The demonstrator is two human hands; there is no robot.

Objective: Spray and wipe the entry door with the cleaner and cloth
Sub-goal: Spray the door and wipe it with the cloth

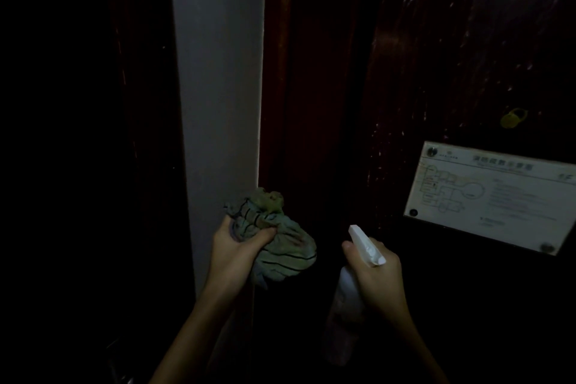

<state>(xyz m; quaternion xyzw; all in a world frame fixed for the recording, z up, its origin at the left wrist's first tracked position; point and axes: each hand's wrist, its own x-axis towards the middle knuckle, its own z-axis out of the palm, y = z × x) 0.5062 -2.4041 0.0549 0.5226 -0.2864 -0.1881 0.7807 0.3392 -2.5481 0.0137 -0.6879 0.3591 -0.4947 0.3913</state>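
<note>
The dark reddish-brown entry door (pixel 452 56) fills the right half of the dim view, with pale streaks and droplets on its upper panel. My left hand (pixel 237 246) grips a bunched green striped cloth (pixel 280 246) close to the door's left edge. My right hand (pixel 374 268) holds a white spray bottle (pixel 346 299) by its neck, the nozzle pointing up and left toward the door. The bottle's lower body fades into shadow.
A white framed floor-plan notice (pixel 492 196) is fixed to the door at the right. A small yellow sticker (pixel 512 118) sits above it. A pale wall strip (pixel 218 72) stands left of the door frame (pixel 277 72). The far left is dark.
</note>
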